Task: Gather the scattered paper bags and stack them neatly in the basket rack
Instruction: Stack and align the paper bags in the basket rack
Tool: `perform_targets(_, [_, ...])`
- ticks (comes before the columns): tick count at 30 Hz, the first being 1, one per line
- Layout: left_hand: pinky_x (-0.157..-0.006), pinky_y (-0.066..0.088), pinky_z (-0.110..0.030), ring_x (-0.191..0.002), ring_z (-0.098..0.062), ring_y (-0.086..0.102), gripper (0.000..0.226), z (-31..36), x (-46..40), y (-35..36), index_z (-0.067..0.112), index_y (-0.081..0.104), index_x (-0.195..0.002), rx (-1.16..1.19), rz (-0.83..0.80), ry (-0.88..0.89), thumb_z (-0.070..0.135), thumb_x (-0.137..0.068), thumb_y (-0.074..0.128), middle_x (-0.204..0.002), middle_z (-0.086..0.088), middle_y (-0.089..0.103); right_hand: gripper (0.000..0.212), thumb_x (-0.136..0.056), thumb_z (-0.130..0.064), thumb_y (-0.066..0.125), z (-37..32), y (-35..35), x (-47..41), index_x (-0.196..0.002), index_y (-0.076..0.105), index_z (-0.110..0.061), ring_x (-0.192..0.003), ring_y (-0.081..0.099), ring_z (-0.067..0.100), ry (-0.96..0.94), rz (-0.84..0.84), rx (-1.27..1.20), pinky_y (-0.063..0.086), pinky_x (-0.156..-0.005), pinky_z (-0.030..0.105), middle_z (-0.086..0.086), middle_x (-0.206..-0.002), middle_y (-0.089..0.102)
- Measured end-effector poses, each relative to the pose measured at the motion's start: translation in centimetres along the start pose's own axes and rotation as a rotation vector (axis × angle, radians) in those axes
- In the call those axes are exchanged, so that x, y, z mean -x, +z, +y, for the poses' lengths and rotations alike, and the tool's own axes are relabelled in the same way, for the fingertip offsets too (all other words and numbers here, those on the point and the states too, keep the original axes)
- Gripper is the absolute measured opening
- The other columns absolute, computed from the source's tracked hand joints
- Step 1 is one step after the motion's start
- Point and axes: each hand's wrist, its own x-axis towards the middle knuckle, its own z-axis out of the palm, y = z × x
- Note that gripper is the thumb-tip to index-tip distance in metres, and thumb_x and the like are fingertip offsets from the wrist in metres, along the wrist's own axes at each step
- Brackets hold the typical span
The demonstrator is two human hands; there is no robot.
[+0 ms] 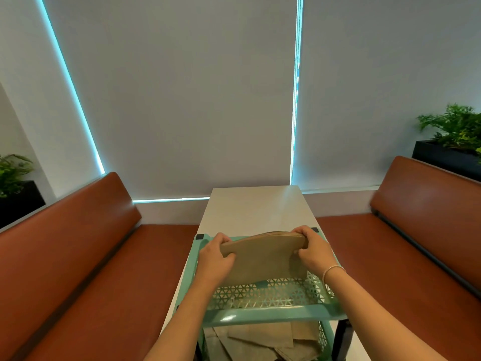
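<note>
Brown paper is what we are holding: a stack of paper bags (263,256), gripped at both ends above the top basket (273,295) of the mint-green basket rack (270,315). Our left hand (216,259) is curling around the stack's left end, thumb lying on the near face and fingers wrapping over the far edge. Our right hand (312,250) is clamping the right end in the same way, fingertips bending over the top corner, a pearl bracelet (333,270) sitting on that wrist. Both forearms are reaching forward from the lower corners and converging on the stack, wrists roughly level. We are keeping the stack on edge, its top bowing slightly upward between the hands and its lower edge hanging just over the perforated basket floor; whether it is touching, we cannot tell. More paper bags (260,340) are lying loosely overlapped in the lower basket. Everything is standing on a white table (257,207) between two rust-coloured benches (78,243), with potted plants (455,126) behind them and grey roller blinds (182,87) ahead.
</note>
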Motion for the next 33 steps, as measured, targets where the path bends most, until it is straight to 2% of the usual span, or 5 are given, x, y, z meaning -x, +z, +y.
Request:
perform_targets(9, [-0.061,0.040,-0.013,-0.094,-0.014,0.046,0.049,-1.1,1.1,0.6,0.010,0.025,-0.131,0.170,-0.109,-0.191,-0.003,-0.090,0.048,-0.110,-0.004,0.046,0.033,-0.086,0.004,0.048,1.1,1.3,0.0,-0.115,0.048,-0.012,-0.097,0.054,0.027,0.190,-0.007,-0.027,0.046,-0.084,0.036,0.013,-0.112,0.059])
perform_targets(23, [-0.067,0.047,-0.027,-0.086,-0.017,0.055,0.034,-1.8,-0.1,0.4,0.003,0.034,-0.125,-0.102,-0.206,-0.319,0.001,-0.093,0.042,-0.099,-0.006,0.053,0.029,-0.090,-0.001,0.042,0.6,1.7,-0.2,-0.117,0.051,-0.008,-0.098,0.055,0.027,0.196,-0.069,0.153,0.045,-0.089,0.035,0.013,-0.114,0.059])
perform_targets(26, [-0.082,0.046,-0.031,-0.107,-0.028,0.058,0.034,-1.3,-0.8,-0.5,-0.004,0.046,-0.125,-0.249,-0.275,-0.364,0.006,-0.093,0.048,-0.119,-0.016,0.059,0.016,-0.092,-0.004,0.040,0.2,1.2,-0.6,-0.097,0.054,-0.008,-0.089,0.053,0.026,0.227,-0.125,0.253,0.046,-0.085,0.035,0.015,-0.103,0.061])
perform_targets(30, [-0.064,0.046,-0.027,-0.092,-0.019,0.055,0.014,-1.2,-1.3,-1.1,0.002,0.057,-0.098,-0.451,-0.434,-0.362,0.012,-0.093,0.049,-0.077,-0.004,0.051,0.029,-0.092,-0.005,0.040,0.0,1.2,-0.3,-0.064,0.040,-0.013,-0.086,0.045,0.021,0.275,-0.237,0.422,0.045,-0.083,0.030,0.004,-0.075,0.046])
perform_targets(33, [-0.068,0.046,-0.024,-0.093,-0.020,0.056,0.023,-1.5,-1.0,-0.7,0.000,0.057,-0.109,-0.514,-0.434,-0.375,0.016,-0.095,0.048,-0.095,-0.007,0.058,0.024,-0.095,-0.006,0.040,0.1,1.9,0.2,-0.074,0.051,-0.008,-0.086,0.049,0.019,0.260,-0.248,0.487,0.046,-0.085,0.024,0.002,-0.075,0.047])
